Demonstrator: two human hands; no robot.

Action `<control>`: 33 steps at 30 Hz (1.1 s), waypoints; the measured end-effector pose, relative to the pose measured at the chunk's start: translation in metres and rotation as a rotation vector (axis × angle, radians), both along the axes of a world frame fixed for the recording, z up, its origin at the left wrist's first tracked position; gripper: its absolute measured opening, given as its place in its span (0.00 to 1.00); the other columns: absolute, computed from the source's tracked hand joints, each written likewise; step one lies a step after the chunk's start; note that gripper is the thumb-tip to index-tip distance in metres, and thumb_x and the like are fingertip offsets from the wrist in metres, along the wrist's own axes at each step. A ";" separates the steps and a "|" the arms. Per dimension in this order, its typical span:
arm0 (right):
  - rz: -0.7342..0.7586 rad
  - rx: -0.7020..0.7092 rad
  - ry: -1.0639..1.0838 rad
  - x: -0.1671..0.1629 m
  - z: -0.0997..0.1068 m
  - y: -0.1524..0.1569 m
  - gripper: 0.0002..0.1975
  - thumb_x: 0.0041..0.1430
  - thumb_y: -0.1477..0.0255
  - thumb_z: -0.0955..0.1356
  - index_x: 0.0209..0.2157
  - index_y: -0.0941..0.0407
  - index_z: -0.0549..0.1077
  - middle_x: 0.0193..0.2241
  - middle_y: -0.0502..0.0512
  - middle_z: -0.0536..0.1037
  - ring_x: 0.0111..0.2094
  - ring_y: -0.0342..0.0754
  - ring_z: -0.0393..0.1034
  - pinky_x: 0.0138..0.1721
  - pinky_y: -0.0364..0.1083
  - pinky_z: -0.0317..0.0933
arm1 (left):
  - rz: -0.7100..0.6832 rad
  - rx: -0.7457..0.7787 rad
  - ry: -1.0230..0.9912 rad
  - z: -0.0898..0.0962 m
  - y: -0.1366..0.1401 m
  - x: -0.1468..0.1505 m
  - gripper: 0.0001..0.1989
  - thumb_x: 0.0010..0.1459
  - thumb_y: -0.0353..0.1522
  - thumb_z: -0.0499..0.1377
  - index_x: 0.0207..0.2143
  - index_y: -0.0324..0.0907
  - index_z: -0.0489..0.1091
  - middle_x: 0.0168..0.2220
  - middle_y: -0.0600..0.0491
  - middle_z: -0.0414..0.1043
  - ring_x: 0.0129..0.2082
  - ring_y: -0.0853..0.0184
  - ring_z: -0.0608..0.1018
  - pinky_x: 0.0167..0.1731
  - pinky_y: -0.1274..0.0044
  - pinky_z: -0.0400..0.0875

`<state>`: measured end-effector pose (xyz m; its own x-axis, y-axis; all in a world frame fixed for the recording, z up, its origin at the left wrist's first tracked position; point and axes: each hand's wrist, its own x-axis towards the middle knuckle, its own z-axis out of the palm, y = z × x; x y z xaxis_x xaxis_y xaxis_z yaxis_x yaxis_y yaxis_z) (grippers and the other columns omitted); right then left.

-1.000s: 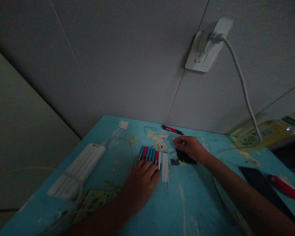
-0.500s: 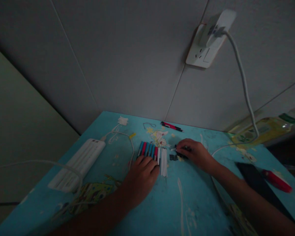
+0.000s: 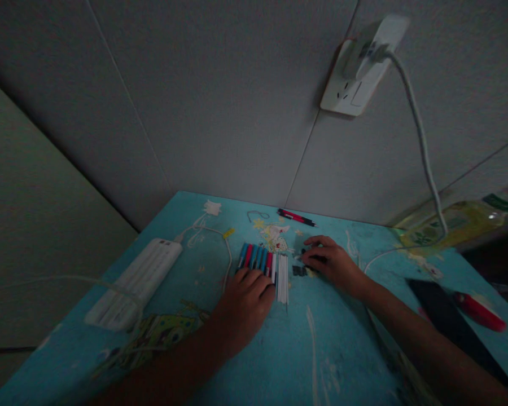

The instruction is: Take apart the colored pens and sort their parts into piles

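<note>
My left hand lies over the near ends of a row of blue and red pen barrels, its fingers laid across them and hiding their lower parts. Right beside the row, a bundle of thin white sticks, perhaps pen refills, lies parallel to the barrels. My right hand hovers at small black pieces on the table, its thumb and fingers apart. More tiny dark bits sit by its fingertips, too small to name.
Two red-and-black pens lie near the wall on the blue patterned table. At left is a white power strip with cables. On the right are a dark flat board, a red object and a bottle of yellow liquid.
My right hand has opened its fingers, which were closed together over the small black pieces, and lifted slightly. The left hand stays on the pen barrels.
</note>
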<state>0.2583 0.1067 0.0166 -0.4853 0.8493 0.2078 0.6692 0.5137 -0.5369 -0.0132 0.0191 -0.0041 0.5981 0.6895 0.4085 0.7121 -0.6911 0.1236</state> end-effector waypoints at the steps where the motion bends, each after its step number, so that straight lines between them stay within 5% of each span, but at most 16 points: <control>1: 0.000 0.001 0.003 0.000 -0.001 0.000 0.06 0.61 0.69 0.70 0.36 0.48 0.82 0.48 0.57 0.73 0.49 0.54 0.70 0.51 0.55 0.66 | -0.001 -0.005 0.006 0.000 0.000 0.000 0.06 0.64 0.27 0.57 0.41 0.41 0.73 0.40 0.50 0.74 0.43 0.60 0.73 0.44 0.65 0.67; 16: -0.083 0.139 -0.031 0.018 0.014 0.011 0.10 0.63 0.69 0.67 0.44 0.48 0.79 0.47 0.55 0.76 0.49 0.54 0.70 0.53 0.55 0.64 | -0.003 0.031 -0.018 -0.004 -0.001 0.000 0.06 0.65 0.27 0.56 0.41 0.40 0.73 0.40 0.49 0.74 0.42 0.60 0.73 0.45 0.65 0.67; 21: -0.276 0.183 -0.185 0.038 0.004 0.038 0.11 0.62 0.71 0.67 0.44 0.53 0.79 0.43 0.59 0.78 0.44 0.55 0.73 0.49 0.55 0.65 | -0.001 0.016 -0.023 -0.006 0.000 0.001 0.05 0.64 0.26 0.57 0.41 0.40 0.72 0.40 0.50 0.74 0.42 0.60 0.73 0.45 0.64 0.67; 33: -0.366 0.116 -0.314 0.024 -0.014 0.079 0.10 0.61 0.72 0.69 0.44 0.56 0.78 0.42 0.59 0.79 0.43 0.50 0.73 0.46 0.45 0.62 | -0.009 0.023 -0.070 -0.007 -0.002 0.001 0.04 0.63 0.26 0.59 0.39 0.41 0.73 0.40 0.51 0.74 0.43 0.60 0.73 0.45 0.63 0.67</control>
